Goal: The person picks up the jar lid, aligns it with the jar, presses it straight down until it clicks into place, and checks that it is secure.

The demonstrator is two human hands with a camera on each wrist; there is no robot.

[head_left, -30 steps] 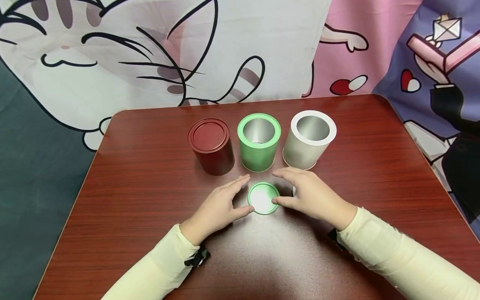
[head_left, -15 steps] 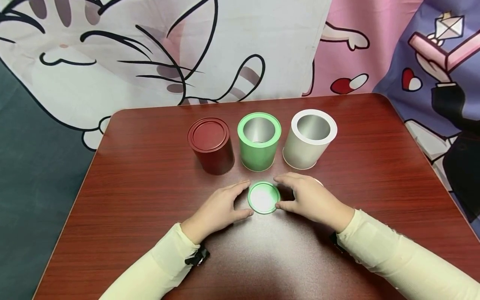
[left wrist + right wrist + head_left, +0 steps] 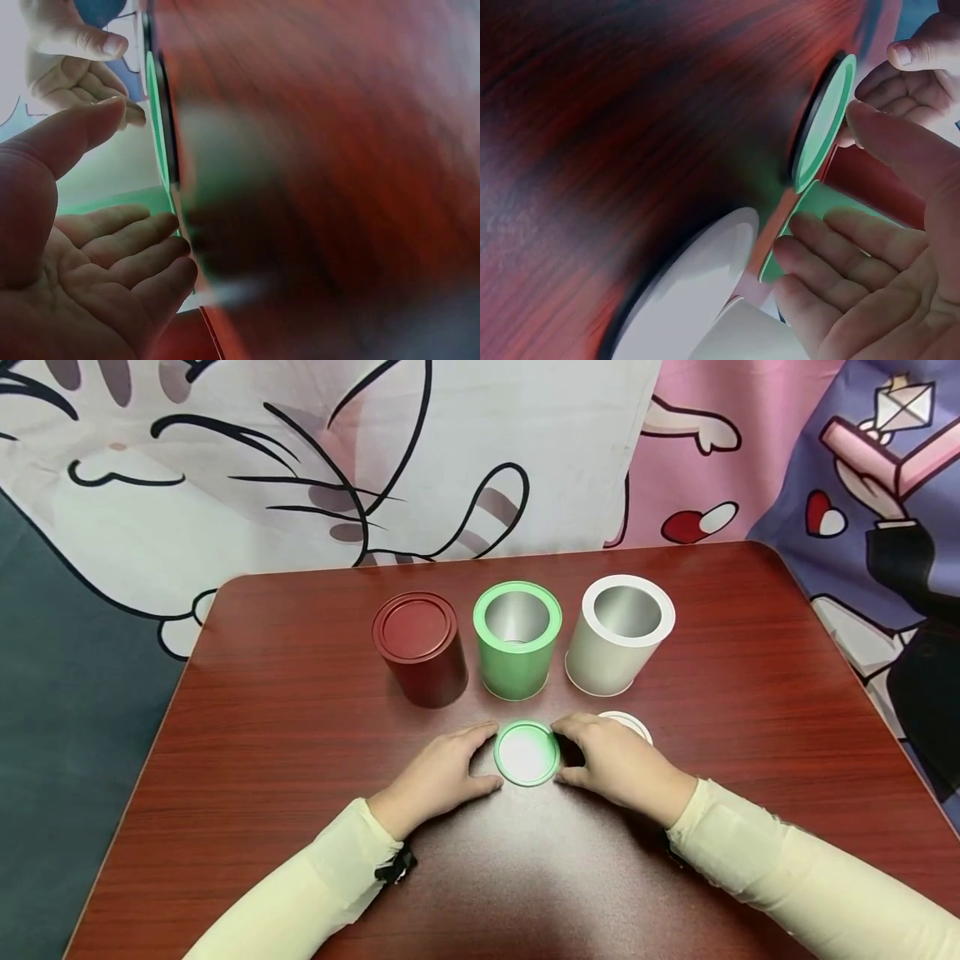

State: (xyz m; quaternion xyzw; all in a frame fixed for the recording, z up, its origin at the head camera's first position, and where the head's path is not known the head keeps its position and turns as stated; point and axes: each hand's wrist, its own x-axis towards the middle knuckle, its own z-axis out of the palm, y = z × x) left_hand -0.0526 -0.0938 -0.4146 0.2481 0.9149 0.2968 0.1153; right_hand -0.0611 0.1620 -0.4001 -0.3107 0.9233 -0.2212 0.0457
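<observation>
While lying flat on the tabletop [image 3: 285, 693], the green lid [image 3: 527, 753] is being flanked by the left hand [image 3: 438, 777] and right hand [image 3: 618, 764], fingers relaxed, tips at its rim; no grip is being shown. Beyond the fingers: green tin [image 3: 517, 639].

- A reddish-brown wood-grain desk [image 3: 285, 710] with rounded far corners is seen; a soft glare is reflected on its near middle.
- Beyond the desk's far edge, a white cloth [image 3: 420, 452] printed with a black-outlined cartoon cat is hung.
- To the far right, a pink cloth section [image 3: 697, 452] with red hearts is shown, and beside it a purple printed panel [image 3: 862, 493].
- At the left, a dark teal surface [image 3: 67, 710] is visible beside and below the desk.
</observation>
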